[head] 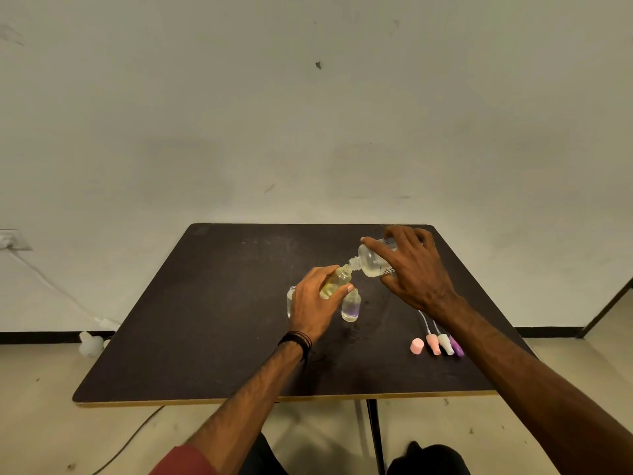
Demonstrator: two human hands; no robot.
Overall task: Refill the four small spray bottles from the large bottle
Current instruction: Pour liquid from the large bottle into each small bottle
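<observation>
My right hand (416, 269) grips the large clear bottle (371, 260), tipped on its side with its open neck pointing left. That neck meets the mouth of a small yellowish bottle (337, 279), which my left hand (317, 305) holds tilted above the dark table (205, 320). A small bottle with a purple tint (350, 306) stands upright just right of my left hand. Another small clear bottle (291, 299) stands partly hidden behind that hand. A fourth small bottle is not visible.
Near the table's right front lie a pink cap (417, 346) and three spray heads with tubes: pink (433, 342), white (445, 342) and purple (457, 346). A white object (89, 343) and a cable lie on the floor at left.
</observation>
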